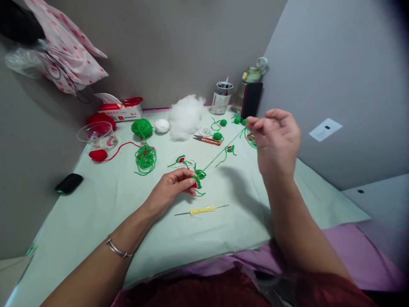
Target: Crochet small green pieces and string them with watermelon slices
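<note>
Pale cloth [223, 238] beneath, left hand [174, 185] pinches crochet piece [197, 182] at fingertips; right hand [276, 138], seemingly, taut yarn [223, 150].

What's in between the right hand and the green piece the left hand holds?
In the head view, a straight green strand stretches between the right hand and the held piece; another little piece lies near the strand.

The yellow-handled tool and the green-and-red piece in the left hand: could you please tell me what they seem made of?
Tool: the even yellow grip is probably plastic, slightly glossy; its thin grey ends look metallic. Piece: apparently matte yarn, given the loose strands; fibre unclear.
</note>
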The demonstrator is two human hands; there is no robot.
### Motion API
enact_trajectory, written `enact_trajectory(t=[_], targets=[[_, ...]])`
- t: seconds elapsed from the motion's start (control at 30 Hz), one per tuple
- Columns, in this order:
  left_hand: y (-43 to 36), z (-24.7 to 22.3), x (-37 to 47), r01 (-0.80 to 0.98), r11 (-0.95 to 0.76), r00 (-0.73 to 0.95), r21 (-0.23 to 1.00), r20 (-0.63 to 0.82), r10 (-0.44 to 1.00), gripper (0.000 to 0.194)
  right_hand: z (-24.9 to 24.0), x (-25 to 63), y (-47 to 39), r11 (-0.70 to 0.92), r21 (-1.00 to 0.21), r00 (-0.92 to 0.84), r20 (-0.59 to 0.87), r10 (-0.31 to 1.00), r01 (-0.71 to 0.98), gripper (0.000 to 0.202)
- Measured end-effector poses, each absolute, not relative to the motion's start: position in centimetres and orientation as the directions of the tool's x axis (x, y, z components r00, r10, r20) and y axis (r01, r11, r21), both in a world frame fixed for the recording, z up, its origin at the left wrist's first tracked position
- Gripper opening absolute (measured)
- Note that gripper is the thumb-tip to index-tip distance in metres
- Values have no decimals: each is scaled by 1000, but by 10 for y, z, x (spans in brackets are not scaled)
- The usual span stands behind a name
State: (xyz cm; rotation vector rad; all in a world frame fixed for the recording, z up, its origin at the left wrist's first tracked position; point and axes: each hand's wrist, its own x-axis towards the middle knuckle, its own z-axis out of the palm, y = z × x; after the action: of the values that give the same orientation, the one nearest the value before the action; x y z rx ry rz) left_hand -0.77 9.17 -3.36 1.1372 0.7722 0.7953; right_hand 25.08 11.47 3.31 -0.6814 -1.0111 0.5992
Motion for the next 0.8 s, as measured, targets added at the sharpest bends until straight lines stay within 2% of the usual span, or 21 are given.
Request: enact_trajectory(t=[0.1,0.17,0.33,0.47,0.8], targets=[[92,-34,-9,-167,207,463,964,-109,880,19,35,235,103,567,-824,108,565,818,19,0],[93,-33,-10,-191,199,441,961,-97,892,16,36,227,96,548,-822,-83,542,836,153,5],[92,-30,-13,-211,141,464,967,-28,885,10,31,223,90,666,-649,-447,505,739,368,6],[92,-28,-13,-213,120,483,970,-2,876,9,25,222,89,698,-541,-535,455,712,468,8],[91,-29,-12,-232,116,463,966,5,887,9,28,222,87,709,-481,-569,427,703,515,11]])
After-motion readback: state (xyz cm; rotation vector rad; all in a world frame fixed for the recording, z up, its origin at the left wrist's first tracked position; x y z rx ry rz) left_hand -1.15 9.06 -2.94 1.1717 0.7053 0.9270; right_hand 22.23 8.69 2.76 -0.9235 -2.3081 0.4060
